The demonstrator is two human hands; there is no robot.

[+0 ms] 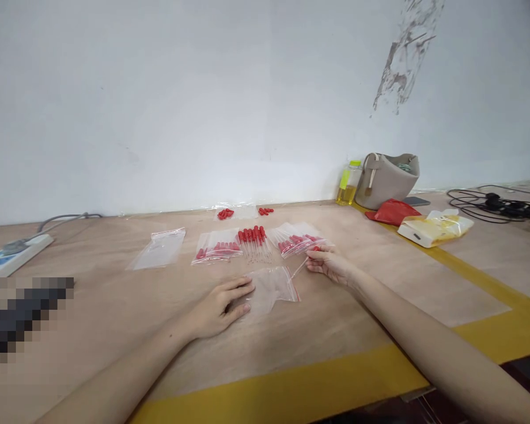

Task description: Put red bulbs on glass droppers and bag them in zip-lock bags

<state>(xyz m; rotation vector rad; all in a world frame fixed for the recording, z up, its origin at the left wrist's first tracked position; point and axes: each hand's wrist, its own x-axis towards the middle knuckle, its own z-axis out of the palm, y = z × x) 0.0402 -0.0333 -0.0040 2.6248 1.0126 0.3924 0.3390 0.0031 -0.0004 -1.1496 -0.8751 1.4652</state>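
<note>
My left hand (221, 306) lies on the table with its fingers spread, the fingertips and thumb resting on the closed end of a clear zip bag (269, 287). The bag's red-striped mouth faces right. My right hand (329, 265) is closed around the red bulb of a dropper (299, 268). Its thin clear tube slants down to the left, with the tip at the bag's mouth; whether it is inside I cannot tell. Beyond the bag lies a row of red-bulbed droppers (252, 235). Filled bags of droppers lie left (218, 246) and right (298, 238) of that row.
Flat zip bags (161, 248) lie at the left. Loose red bulbs (225, 214) sit near the wall. A power strip (17, 256) is far left. A bottle (348, 184), a grey bag (386, 179), a red packet (393, 212), a white-yellow pack (435, 228) and black cables (494, 203) stand right.
</note>
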